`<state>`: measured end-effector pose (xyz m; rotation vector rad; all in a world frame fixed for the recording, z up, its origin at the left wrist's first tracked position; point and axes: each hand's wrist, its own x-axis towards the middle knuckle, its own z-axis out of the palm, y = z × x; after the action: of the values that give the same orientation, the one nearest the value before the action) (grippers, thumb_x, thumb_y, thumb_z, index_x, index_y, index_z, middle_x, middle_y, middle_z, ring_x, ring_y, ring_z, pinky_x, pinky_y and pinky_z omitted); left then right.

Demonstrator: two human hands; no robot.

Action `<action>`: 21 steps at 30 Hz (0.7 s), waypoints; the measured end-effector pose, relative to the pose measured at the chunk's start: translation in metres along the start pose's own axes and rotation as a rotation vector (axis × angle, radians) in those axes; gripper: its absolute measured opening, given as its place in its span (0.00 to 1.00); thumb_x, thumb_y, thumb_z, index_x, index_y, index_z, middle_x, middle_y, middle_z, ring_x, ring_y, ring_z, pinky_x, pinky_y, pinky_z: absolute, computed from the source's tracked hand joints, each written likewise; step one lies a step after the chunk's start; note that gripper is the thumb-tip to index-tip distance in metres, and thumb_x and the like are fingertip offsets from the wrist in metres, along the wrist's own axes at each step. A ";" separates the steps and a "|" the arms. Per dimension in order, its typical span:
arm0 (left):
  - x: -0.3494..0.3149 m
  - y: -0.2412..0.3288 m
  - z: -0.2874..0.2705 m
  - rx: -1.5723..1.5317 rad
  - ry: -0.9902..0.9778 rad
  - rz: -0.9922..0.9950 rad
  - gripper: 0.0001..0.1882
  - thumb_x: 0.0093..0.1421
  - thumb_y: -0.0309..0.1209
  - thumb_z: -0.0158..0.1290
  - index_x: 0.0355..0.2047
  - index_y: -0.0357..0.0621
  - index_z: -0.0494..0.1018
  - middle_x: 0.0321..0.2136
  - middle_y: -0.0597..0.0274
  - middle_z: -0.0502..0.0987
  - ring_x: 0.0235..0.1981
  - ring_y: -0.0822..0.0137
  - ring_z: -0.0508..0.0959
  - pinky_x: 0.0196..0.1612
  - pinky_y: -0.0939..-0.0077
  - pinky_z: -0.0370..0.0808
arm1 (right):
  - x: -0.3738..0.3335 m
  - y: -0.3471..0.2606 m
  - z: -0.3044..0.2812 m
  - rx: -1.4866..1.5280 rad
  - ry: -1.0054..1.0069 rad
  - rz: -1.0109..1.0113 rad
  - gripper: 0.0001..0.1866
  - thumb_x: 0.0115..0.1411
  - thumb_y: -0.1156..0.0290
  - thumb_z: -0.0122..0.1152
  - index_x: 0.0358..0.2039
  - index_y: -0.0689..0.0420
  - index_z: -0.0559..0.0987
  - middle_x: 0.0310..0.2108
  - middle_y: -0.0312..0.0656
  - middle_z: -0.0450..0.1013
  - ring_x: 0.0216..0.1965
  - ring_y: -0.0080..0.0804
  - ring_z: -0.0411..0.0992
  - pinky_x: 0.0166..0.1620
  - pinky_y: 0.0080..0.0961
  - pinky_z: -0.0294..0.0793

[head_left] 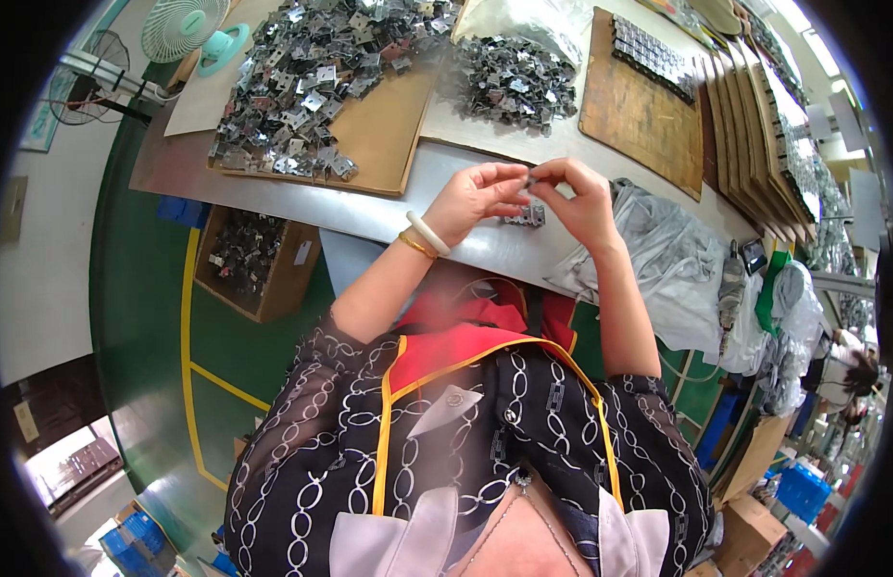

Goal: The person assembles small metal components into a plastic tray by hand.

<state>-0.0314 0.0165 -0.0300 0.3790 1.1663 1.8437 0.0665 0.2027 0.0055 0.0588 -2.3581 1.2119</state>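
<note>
My left hand point(468, 200) and my right hand point(583, 200) meet over the metal table edge. Between their fingertips is a small dark metal part point(531, 182), largely covered by the fingers. Both hands pinch it with thumb and forefinger; the left hand's other fingers are loosely curled. Just below the fingertips, a cluster of small metal pieces point(526, 215) sits on the table, partly behind my left fingers. Beyond my hands lie a smaller heap of dark metal parts point(516, 85) and, to the left, a large pile of shiny flat metal pieces point(316, 82).
A brown board point(381, 130) lies under the large pile. At right are a wooden board point(639, 115) bearing rows of parts, stacked boards point(754, 144), crumpled plastic sheeting point(658, 260) and a power screwdriver point(732, 284). A fan point(187, 29) stands far left; a parts box point(288, 274) is below.
</note>
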 end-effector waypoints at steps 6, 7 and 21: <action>-0.007 0.004 -0.007 -0.060 -0.098 -0.089 0.13 0.63 0.28 0.64 0.45 0.34 0.78 0.37 0.59 0.83 0.36 0.69 0.84 0.42 0.76 0.83 | -0.018 -0.020 0.005 0.065 -0.004 0.067 0.12 0.53 0.82 0.72 0.37 0.60 0.79 0.31 0.37 0.80 0.32 0.22 0.77 0.38 0.20 0.76; -0.009 0.006 -0.009 -0.030 -0.115 -0.065 0.11 0.61 0.27 0.65 0.42 0.35 0.79 0.35 0.59 0.83 0.35 0.69 0.84 0.40 0.76 0.83 | -0.019 -0.021 0.005 0.149 -0.019 0.128 0.13 0.54 0.83 0.72 0.38 0.60 0.77 0.32 0.37 0.80 0.33 0.21 0.77 0.39 0.20 0.77; -0.033 0.027 0.006 0.162 -0.128 0.172 0.05 0.59 0.19 0.63 0.36 0.33 0.79 0.30 0.58 0.82 0.31 0.69 0.81 0.38 0.75 0.80 | -0.034 -0.027 0.014 0.749 0.030 0.170 0.17 0.59 0.88 0.64 0.35 0.55 0.66 0.37 0.40 0.75 0.41 0.26 0.73 0.45 0.24 0.76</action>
<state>-0.0239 -0.0112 0.0023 0.6985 1.2293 1.8456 0.0978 0.1693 0.0038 0.0860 -1.7850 2.0953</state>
